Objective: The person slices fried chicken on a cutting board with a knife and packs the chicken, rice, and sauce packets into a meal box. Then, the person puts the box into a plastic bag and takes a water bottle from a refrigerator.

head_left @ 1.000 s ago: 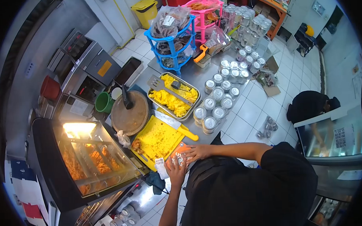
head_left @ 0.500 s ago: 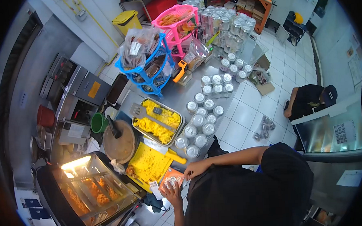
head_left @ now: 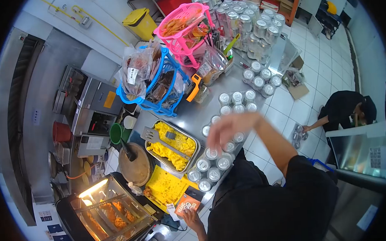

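Observation:
My left hand (head_left: pixel 192 218) grips the lower edge of a small orange printed food box (head_left: pixel 187 204) with its fingers closed. A white printed slip (head_left: pixel 171 210) hangs beside the box. Close by is a yellow cutting board (head_left: pixel 166 185) strewn with crumbs, with a piece of fried food (head_left: pixel 148 192) at its edge. My right hand (head_left: pixel 230 129) is raised over the packs of silver-topped cans (head_left: pixel 211 153). Motion blurs its fingers, and whether it touches a can is unclear. A metal tray (head_left: pixel 196 154) of scrambled egg (head_left: pixel 170 143) has a slotted spatula (head_left: pixel 163 141) lying across it.
A lit glass warmer (head_left: pixel 113 212) with fried chicken stands at lower left. Beside it lies a round wooden board (head_left: pixel 134 166) with a black-handled tool. Blue (head_left: pixel 158 107) and pink baskets (head_left: pixel 183 47) rise behind the egg tray. A co-worker (head_left: pixel 347 109) crouches at right.
My right hand has left the orange box and swung up and right over the cans. My left hand still holds the box. The co-worker now reaches toward a pack on the floor.

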Demonstrator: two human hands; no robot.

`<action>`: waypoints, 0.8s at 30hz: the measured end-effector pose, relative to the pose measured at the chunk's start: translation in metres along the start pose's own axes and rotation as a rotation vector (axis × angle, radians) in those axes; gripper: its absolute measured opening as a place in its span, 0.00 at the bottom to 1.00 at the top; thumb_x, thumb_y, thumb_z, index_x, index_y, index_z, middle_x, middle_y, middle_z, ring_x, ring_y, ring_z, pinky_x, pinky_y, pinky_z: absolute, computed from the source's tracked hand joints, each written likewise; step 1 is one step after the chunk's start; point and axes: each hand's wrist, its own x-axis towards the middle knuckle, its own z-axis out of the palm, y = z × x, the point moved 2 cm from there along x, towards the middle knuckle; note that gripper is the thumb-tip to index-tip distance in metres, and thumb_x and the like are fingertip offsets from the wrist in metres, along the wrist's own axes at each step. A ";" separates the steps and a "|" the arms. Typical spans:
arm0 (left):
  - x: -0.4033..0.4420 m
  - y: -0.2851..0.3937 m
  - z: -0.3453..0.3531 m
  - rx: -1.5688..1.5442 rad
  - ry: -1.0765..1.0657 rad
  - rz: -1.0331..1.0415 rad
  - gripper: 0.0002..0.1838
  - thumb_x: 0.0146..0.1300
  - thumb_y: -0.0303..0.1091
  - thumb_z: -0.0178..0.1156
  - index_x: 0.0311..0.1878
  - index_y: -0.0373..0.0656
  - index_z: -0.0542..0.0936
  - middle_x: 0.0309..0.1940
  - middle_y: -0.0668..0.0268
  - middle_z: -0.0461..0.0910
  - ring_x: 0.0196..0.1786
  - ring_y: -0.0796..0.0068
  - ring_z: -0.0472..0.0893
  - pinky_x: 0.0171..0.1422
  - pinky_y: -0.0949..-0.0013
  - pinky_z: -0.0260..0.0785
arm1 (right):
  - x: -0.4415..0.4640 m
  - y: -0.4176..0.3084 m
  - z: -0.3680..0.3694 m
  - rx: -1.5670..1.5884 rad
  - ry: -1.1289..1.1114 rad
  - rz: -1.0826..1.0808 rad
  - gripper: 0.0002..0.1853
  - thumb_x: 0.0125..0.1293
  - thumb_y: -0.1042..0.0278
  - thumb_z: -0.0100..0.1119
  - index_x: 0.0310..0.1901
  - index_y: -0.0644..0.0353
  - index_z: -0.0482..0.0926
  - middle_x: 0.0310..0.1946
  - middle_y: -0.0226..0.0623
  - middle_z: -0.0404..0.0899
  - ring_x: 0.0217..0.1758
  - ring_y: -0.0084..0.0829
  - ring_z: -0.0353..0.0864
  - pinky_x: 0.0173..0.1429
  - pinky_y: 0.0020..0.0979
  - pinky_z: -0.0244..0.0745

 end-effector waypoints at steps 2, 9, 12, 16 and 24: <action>0.009 0.024 -0.015 -0.004 -0.025 -0.073 0.12 0.71 0.29 0.61 0.53 0.36 0.86 0.58 0.51 0.84 0.72 0.43 0.75 0.74 0.52 0.69 | -0.024 -0.066 -0.083 -0.500 0.618 -0.235 0.15 0.79 0.57 0.57 0.51 0.62 0.82 0.43 0.38 0.86 0.44 0.30 0.85 0.51 0.32 0.80; 0.005 0.013 -0.008 -0.151 0.079 -0.140 0.10 0.74 0.28 0.58 0.50 0.37 0.86 0.52 0.52 0.88 0.64 0.49 0.83 0.69 0.54 0.75 | -0.037 -0.118 -0.187 -0.641 1.126 -0.328 0.14 0.78 0.61 0.56 0.56 0.60 0.79 0.46 0.33 0.84 0.47 0.26 0.82 0.51 0.29 0.75; -0.006 0.005 0.005 0.035 0.026 -0.220 0.10 0.73 0.26 0.57 0.48 0.40 0.87 0.51 0.54 0.88 0.59 0.58 0.87 0.59 0.59 0.82 | -0.019 -0.053 -0.163 -0.327 0.786 -0.226 0.15 0.79 0.60 0.54 0.55 0.62 0.79 0.46 0.35 0.83 0.47 0.27 0.81 0.51 0.31 0.73; -0.007 0.010 0.012 -0.063 0.089 -0.354 0.15 0.63 0.21 0.58 0.50 0.42 0.87 0.56 0.56 0.86 0.62 0.57 0.84 0.61 0.58 0.80 | 0.016 0.038 -0.108 -0.214 0.612 0.001 0.14 0.78 0.60 0.55 0.54 0.62 0.78 0.46 0.37 0.83 0.47 0.28 0.81 0.52 0.32 0.74; 0.000 0.065 -0.042 -0.094 0.457 -0.742 0.20 0.60 0.28 0.73 0.58 0.44 0.86 0.65 0.57 0.81 0.68 0.55 0.77 0.72 0.54 0.68 | 0.069 0.124 -0.004 -0.177 0.093 0.418 0.12 0.78 0.65 0.56 0.54 0.63 0.79 0.49 0.37 0.83 0.50 0.25 0.82 0.54 0.29 0.75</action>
